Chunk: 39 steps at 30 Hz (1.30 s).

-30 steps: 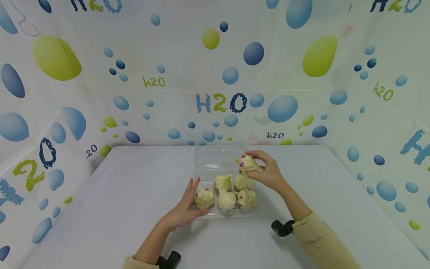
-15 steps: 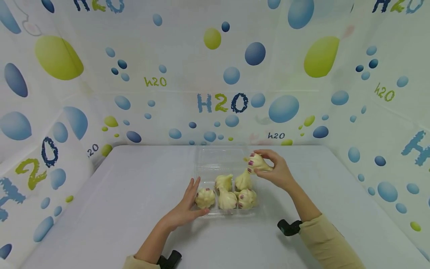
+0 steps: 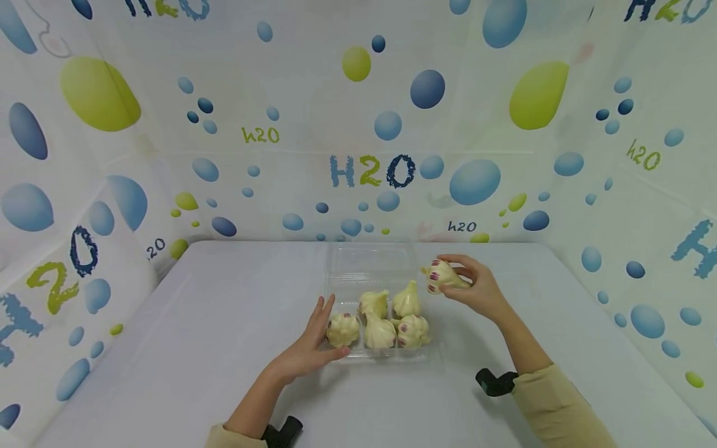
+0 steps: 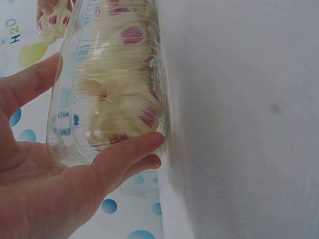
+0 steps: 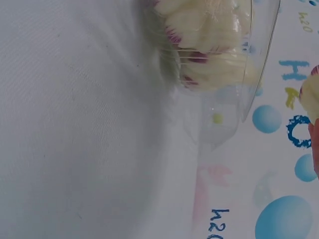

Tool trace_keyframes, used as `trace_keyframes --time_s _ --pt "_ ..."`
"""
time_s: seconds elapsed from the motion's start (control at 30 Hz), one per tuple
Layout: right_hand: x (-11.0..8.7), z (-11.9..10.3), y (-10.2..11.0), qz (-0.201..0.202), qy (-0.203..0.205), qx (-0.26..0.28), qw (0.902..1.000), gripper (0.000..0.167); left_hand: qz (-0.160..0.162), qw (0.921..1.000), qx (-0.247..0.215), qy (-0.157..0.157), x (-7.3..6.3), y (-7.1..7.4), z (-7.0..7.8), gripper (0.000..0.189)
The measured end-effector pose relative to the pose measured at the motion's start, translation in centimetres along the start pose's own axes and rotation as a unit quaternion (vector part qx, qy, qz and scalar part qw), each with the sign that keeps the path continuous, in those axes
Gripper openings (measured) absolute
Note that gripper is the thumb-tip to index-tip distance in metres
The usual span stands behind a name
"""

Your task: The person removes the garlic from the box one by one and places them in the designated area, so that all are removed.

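Observation:
A clear plastic container [image 3: 386, 353] with its lid [image 3: 371, 261] raised at the back holds several garlic bulbs [image 3: 379, 334], pale with purple streaks. My left hand [image 3: 305, 351] rests against the container's left end, fingers spread and fairly straight. In the left wrist view its thumb [image 4: 37, 77] touches the rim and its fingers [image 4: 129, 152] lie along the wall. My right hand [image 3: 476, 289] pinches one garlic bulb [image 3: 445, 277] between thumb and fingertips, in the air right of the lid. Only a sliver of that hand [image 5: 314, 149] shows in the right wrist view.
The container stands on a white-covered table [image 3: 224, 311]. Behind it and at both sides hangs a white sheet [image 3: 302, 93] printed with blue and green drops. Black wrist cameras [image 3: 495, 381] sit at each wrist.
My right hand has moved right with the garlic bulb, from above the container to beyond its right side. The back right bulb now shows fully. The left hand stays in place.

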State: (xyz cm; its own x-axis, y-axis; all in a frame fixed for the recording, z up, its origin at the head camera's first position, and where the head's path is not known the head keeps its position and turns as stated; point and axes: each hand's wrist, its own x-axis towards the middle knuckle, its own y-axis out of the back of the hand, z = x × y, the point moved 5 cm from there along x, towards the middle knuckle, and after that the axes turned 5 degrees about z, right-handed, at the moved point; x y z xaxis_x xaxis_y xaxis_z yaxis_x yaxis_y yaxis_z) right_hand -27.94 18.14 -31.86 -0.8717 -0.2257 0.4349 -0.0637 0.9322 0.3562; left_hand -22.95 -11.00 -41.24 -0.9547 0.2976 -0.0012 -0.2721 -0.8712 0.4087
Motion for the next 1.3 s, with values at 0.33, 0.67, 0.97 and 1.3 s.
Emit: trace_keyframes --time_s 0.33,0.67,0.97,1.3 --pt "-0.3 2.9 1.8 0.015 0.008 -0.045 0.9989 0.053 -0.002 1.0000 -0.002 -0.003 0.0 0.0 0.1 0.094" --pt "-1.1 5.2 3.2 0.017 -0.039 -0.040 0.9983 0.046 -0.002 1.0000 0.003 -0.005 -0.1 0.1 0.5 0.094" --pt "-1.5 6.0 3.9 0.012 -0.064 -0.009 0.9979 0.045 0.002 1.0000 0.006 -0.003 -0.2 0.2 0.6 0.094" --pt "-1.7 7.4 4.1 0.008 -0.093 0.030 0.9952 0.048 0.002 1.0000 0.004 -0.002 -0.2 0.1 0.7 0.094"
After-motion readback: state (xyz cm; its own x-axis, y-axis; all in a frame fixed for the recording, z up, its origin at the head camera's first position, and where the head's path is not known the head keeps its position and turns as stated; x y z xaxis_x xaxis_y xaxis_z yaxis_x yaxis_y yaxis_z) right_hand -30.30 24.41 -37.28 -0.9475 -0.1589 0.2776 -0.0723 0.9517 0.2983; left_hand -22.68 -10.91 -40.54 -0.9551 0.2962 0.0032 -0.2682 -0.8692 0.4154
